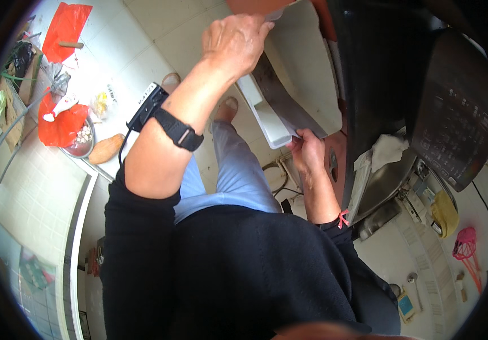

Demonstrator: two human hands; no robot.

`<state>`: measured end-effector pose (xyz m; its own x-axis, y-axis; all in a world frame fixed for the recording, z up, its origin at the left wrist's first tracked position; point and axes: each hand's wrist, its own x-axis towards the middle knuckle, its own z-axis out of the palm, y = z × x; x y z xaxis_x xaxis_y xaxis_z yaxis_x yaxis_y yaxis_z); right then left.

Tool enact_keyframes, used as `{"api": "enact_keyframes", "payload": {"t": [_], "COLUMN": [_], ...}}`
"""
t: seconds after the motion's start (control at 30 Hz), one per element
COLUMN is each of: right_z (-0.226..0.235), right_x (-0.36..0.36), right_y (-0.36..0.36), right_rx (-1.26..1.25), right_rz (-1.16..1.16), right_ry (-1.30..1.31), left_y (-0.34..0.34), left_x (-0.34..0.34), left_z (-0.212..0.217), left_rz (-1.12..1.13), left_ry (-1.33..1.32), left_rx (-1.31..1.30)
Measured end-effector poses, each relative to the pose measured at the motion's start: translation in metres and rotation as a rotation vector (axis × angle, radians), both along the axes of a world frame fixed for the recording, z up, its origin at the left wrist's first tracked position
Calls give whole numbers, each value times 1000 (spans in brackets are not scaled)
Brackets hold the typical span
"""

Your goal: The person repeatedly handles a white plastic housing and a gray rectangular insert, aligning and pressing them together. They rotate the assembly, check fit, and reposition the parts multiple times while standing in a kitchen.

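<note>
A white box-like plastic container (pixel 272 123) is tilted between my two hands, with a dark grey-brown strip (pixel 280 85) and a broad pale panel (pixel 306 62) beside it. My left hand (pixel 235 42) is closed around its far end, though the fingertips are partly hidden. At the near end, my right hand (pixel 308 150) grips the rim, thumb on top and the other fingers underneath. A black strap with a small device (pixel 147 106) sits on my left forearm. Around my right wrist is a red string (pixel 343 219).
On the white counter at left are red plastic bags (pixel 65 31), a metal bowl (pixel 85 141) of small white pieces and a tan oblong vegetable (pixel 107 149). To the right stand a black appliance panel (pixel 453 113), a sink (pixel 388 175) with a whitish cloth (pixel 389 156), and a pink net strainer (pixel 465 243).
</note>
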<state>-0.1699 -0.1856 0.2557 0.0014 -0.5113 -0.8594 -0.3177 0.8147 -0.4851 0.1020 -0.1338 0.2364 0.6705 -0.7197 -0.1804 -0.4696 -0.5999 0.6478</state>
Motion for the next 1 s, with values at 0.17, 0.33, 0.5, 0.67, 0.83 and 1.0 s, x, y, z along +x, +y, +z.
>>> {"api": "enact_keyframes", "payload": {"t": [0.17, 0.33, 0.5, 0.67, 0.83, 1.0], "right_z": [-2, -11, -22, -74, -158, -260], "right_x": [4, 7, -12, -14, -28, -29], "right_y": [7, 9, 6, -10, -4, 22], "right_rx": [99, 98, -71, -121, -207, -129], "right_rz": [-70, -104, -1, 269, 599, 729], "right_ry": [7, 22, -62, 68, 245, 306], "left_y": [4, 16, 5, 30, 100, 118], "left_x": [8, 10, -18, -6, -19, -66], "left_z": [-7, -16, -43, -105, -193, -267], "left_rz": [14, -48, -71, 218, 221, 226], "left_ry": [74, 95, 135, 297, 200, 644], "left_rx": [22, 14, -143, -365, 255, 444]}}
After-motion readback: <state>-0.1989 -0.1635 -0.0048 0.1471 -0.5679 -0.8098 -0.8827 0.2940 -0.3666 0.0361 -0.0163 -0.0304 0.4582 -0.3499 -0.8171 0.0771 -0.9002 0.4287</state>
